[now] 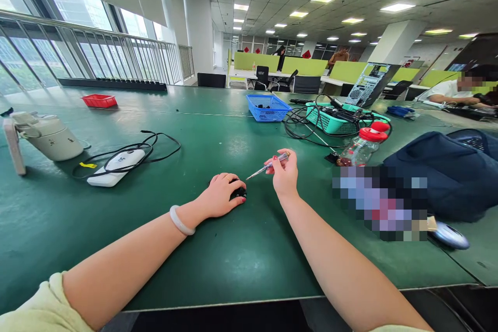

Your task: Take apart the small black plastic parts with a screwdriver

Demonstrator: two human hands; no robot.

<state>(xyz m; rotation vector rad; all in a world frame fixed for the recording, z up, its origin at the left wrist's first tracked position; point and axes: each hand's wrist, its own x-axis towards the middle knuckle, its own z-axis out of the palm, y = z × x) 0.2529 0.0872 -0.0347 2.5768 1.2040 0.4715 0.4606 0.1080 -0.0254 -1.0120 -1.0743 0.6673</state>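
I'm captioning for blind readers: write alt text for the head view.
The left hand holds a small black object on a dark green tabletop; the right hand holds a slim metal-shafted screwdriver pointed toward that object.

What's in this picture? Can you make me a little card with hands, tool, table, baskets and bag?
Left hand: the hand is over a small black thing, holding it on the table
Right hand: the hand holds the tool
Tool: screwdriver, tip near the black thing
Table: green
Baskets: blue basket; green basket to its right
Bag: dark blue bag, far right
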